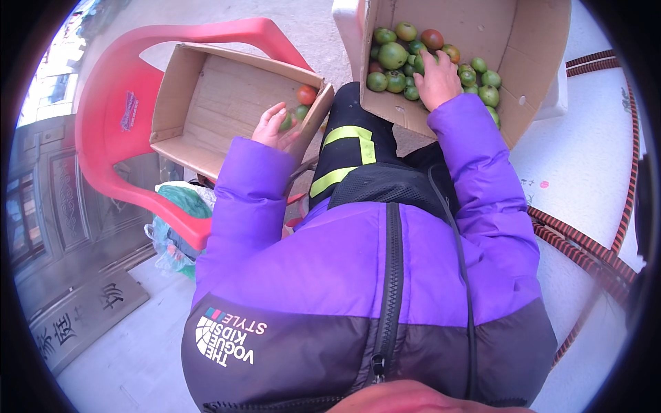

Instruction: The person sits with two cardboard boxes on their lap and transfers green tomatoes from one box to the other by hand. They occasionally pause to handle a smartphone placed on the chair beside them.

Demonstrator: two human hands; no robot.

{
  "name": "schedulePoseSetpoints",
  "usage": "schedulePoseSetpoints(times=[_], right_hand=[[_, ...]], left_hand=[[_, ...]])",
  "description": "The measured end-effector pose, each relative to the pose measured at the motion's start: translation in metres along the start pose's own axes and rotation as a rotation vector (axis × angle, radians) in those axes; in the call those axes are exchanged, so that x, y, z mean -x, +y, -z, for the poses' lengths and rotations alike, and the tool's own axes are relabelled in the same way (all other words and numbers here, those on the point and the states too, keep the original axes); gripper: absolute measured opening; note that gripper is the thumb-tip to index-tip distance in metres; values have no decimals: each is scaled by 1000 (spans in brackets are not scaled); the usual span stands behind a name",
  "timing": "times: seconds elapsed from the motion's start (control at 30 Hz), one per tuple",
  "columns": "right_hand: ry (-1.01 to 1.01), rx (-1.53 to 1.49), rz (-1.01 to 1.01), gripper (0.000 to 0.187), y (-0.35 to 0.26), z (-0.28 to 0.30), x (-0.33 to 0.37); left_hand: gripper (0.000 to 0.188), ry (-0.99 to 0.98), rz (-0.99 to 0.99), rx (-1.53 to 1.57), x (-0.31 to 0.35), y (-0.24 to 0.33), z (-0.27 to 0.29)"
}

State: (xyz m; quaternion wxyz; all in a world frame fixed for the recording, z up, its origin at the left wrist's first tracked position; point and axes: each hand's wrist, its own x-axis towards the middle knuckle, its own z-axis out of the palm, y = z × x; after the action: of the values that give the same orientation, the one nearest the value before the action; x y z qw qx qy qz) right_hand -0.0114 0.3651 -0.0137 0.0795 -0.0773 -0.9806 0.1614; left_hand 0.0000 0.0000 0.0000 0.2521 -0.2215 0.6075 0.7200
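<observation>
While the right hand (441,85) reached into the cardboard box (475,20) at one o'clock, its fingers spread over mostly green tomatoes (392,56), the left hand (270,132) hung at the second box (220,96), set in a red chair (107,110) at eleven o'clock. Its fingers curved beside a green tomato (286,123); whether they pinched it could not be told.

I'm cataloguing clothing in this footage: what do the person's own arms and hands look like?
The puffy, bright purple fabric left sleeve and matching right sleeve have broad quilted sections and no visible markings. The left hand and right hand are ungloved.
</observation>
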Motion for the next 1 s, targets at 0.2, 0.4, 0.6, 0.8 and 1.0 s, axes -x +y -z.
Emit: schedulePoseSetpoints(times=[0.2, 0.4, 0.6, 0.8, 1.0], right_hand=[[75, -1, 42, 52, 28, -39, -11], [190, -349, -64, 53, 14, -8, 9], [-331, -1165, 59, 54, -78, 28, 70], [-191, -800, 158, 40, -71, 18, 40], [-162, -211, 127, 51, -51, -28, 15]], left_hand=[[43, 165, -31, -89, -9, -6, -2], [47, -2, -133, -5, 9, 5, -18], [59, -437, -20, 56, 36, -2, -61], [51, -455, -84, 152, 40, 3, -28], [55, 247, -59, 105, 4, -1, 19]])
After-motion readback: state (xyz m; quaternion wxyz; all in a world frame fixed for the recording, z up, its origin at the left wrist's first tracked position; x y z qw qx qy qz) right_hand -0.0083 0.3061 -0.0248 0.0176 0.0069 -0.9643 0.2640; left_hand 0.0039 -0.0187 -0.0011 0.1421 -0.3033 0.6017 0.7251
